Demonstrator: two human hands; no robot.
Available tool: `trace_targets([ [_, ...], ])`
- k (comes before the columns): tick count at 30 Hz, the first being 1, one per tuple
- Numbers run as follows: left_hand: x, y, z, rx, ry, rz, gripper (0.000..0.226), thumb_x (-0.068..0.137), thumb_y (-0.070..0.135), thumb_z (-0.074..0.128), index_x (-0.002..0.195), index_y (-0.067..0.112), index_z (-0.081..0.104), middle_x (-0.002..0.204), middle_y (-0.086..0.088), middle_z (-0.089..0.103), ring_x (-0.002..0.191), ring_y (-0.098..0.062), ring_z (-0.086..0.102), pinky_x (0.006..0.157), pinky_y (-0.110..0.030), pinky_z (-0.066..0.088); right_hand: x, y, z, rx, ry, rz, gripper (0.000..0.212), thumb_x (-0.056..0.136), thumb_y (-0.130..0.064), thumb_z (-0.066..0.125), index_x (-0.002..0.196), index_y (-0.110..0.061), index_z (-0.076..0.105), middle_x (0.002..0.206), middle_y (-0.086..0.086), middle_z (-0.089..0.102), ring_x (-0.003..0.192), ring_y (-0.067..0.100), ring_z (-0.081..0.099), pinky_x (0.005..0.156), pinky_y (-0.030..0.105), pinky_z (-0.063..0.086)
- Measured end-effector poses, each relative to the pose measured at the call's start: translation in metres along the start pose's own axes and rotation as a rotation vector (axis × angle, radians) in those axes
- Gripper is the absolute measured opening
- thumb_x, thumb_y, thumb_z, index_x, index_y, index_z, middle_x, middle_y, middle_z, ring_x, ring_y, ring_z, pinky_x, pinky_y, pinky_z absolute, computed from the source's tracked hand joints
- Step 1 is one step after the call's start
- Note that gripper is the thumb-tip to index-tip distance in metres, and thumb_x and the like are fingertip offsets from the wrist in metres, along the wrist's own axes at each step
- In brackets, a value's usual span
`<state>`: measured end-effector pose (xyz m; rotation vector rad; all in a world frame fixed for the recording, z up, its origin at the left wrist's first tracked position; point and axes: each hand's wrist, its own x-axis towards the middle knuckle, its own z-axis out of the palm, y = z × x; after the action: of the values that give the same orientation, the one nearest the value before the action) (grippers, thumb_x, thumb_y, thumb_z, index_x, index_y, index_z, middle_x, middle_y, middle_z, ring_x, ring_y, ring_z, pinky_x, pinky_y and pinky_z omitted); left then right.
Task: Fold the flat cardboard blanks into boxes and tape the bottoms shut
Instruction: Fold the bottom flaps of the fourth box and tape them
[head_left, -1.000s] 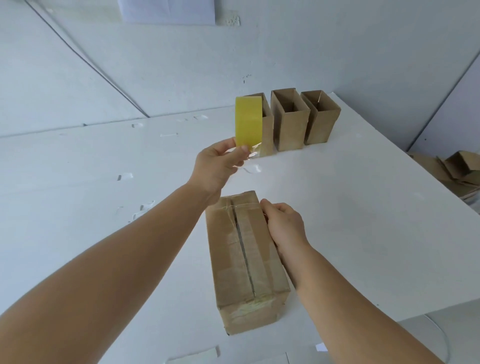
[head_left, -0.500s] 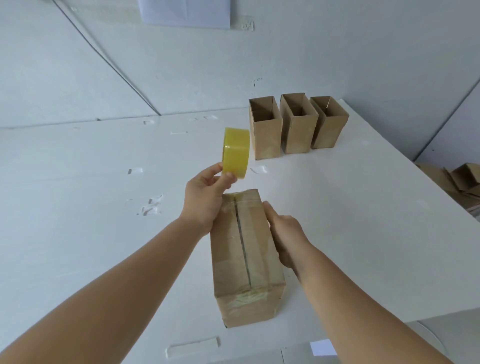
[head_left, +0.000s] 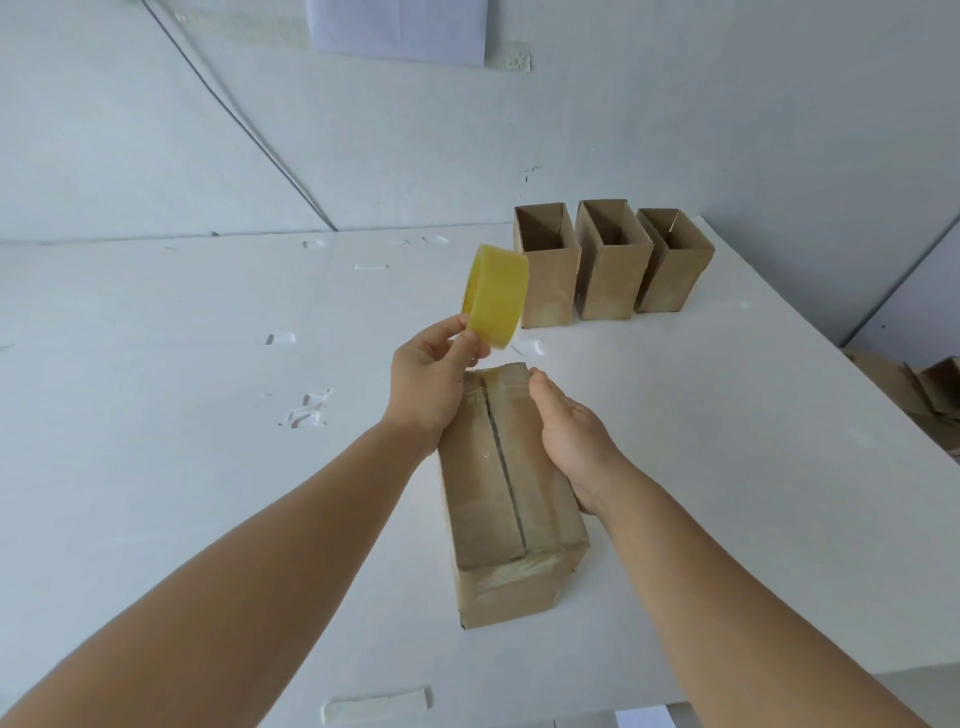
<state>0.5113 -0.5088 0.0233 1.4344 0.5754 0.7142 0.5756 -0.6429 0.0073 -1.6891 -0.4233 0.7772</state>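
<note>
A brown cardboard box (head_left: 506, 499) stands bottom-up on the white table (head_left: 182, 415), clear tape running along its closed flap seam. My left hand (head_left: 428, 387) pinches a yellow tape roll (head_left: 496, 296) by its lower rim, holding it just above the box's far end. My right hand (head_left: 569, 434) lies against the box's right side, fingers fairly straight, thumb near the far top edge.
Three folded boxes (head_left: 608, 260) stand open-topped in a row at the table's far right. Bits of used tape (head_left: 306, 413) stick to the tabletop on the left. Flat cardboard (head_left: 935, 395) lies off the table's right edge. A wall rises behind.
The left hand lowered the tape roll toward the box, and the stretched strip of tape seen a second ago is gone. My right hand shifted from the top edge to the box's side.
</note>
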Motion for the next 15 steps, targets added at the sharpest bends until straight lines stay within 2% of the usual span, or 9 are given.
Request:
trace_targets([
  [4,0.012,0.001,0.007,0.066,0.07,0.058,0.018,0.088,0.019,0.059,0.097,0.026,0.073,0.07,0.012,0.069,0.071,-0.005,0.06,0.077,-0.023,0.05,0.014,-0.004,-0.001,-0.068,-0.011,0.023,0.052,0.098,-0.047,0.032,0.148,-0.032,0.03,0.151,-0.008,0.035,0.136,0.014,0.036,0.112,0.042,0.032],
  [7,0.02,0.005,0.005,0.049,0.152,0.087,0.017,0.088,0.019,0.06,0.096,0.027,0.071,0.071,0.01,0.07,0.077,-0.007,0.063,0.083,-0.024,0.051,0.018,-0.005,0.002,-0.159,-0.043,0.034,0.043,0.098,-0.044,0.03,0.137,-0.032,0.045,0.136,-0.001,0.053,0.123,0.019,0.049,0.106,0.044,0.04],
  [9,0.022,0.011,0.001,0.036,0.144,0.112,0.016,0.089,0.016,0.06,0.099,0.022,0.071,0.069,0.008,0.069,0.071,-0.002,0.062,0.077,-0.018,0.051,0.017,-0.008,0.005,-0.191,-0.032,0.02,0.039,0.099,-0.043,0.027,0.126,-0.031,0.052,0.123,-0.002,0.059,0.113,0.019,0.055,0.101,0.045,0.044],
  [12,0.02,0.023,-0.009,0.047,0.047,0.108,0.017,0.089,0.015,0.06,0.099,0.018,0.073,0.069,0.008,0.067,0.066,-0.002,0.059,0.069,-0.014,0.048,0.016,-0.01,0.006,-0.21,-0.044,0.017,0.039,0.098,-0.047,0.028,0.123,-0.03,0.053,0.122,-0.002,0.059,0.111,0.018,0.056,0.101,0.043,0.044],
  [13,0.017,0.027,-0.012,0.05,0.0,0.093,0.017,0.089,0.015,0.06,0.1,0.017,0.074,0.069,0.008,0.067,0.066,-0.004,0.058,0.069,-0.015,0.047,0.016,-0.009,0.006,-0.209,-0.048,0.001,0.044,0.096,-0.052,0.03,0.128,-0.03,0.049,0.13,-0.003,0.055,0.117,0.016,0.053,0.103,0.04,0.042],
  [15,0.009,0.034,-0.018,0.05,-0.106,0.058,0.018,0.09,0.014,0.06,0.099,0.018,0.075,0.072,0.006,0.065,0.067,-0.008,0.055,0.072,-0.019,0.047,0.013,-0.011,0.003,-0.197,-0.018,-0.089,0.07,0.086,-0.068,0.034,0.147,-0.034,0.025,0.149,-0.011,0.035,0.133,0.01,0.036,0.102,0.028,0.03],
])
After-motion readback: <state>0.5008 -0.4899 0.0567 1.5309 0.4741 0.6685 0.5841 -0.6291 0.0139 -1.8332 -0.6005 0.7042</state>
